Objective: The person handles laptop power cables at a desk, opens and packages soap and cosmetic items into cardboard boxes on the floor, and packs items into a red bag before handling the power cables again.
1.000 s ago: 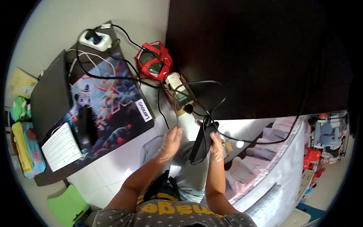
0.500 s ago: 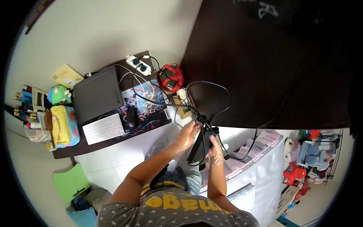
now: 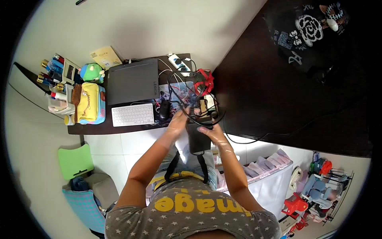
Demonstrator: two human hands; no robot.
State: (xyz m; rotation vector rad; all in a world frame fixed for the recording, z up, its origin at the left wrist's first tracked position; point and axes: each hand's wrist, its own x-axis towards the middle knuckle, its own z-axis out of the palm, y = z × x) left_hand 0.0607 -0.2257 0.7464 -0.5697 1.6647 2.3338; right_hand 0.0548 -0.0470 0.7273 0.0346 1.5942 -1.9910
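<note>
Both of my hands wear thin clear plastic gloves. My right hand (image 3: 217,134) grips a black power adapter (image 3: 199,140), with the thumb across its upper part. The adapter hangs in front of my body, below the desk edge. My left hand (image 3: 178,122) is just left of the adapter, its fingers closed at a looped black cable (image 3: 170,85); the fingertips are partly hidden. Loops of the cable rise over the mouse pad (image 3: 184,85). Another stretch of black cord runs right from my right hand along the dark tabletop's edge.
On the desk are a closed laptop (image 3: 133,81), a white keyboard (image 3: 133,115), a black mouse (image 3: 164,109), a power strip (image 3: 179,65) and a red-strapped bag (image 3: 205,81). A large dark tabletop (image 3: 274,99) stands right. A pink-edged fabric bin (image 3: 258,179) is below it.
The adapter has moved left and turned more upright. My left hand has shifted from the adapter's top to its left side, and the cable loops now hang over the desk. The view has swung right.
</note>
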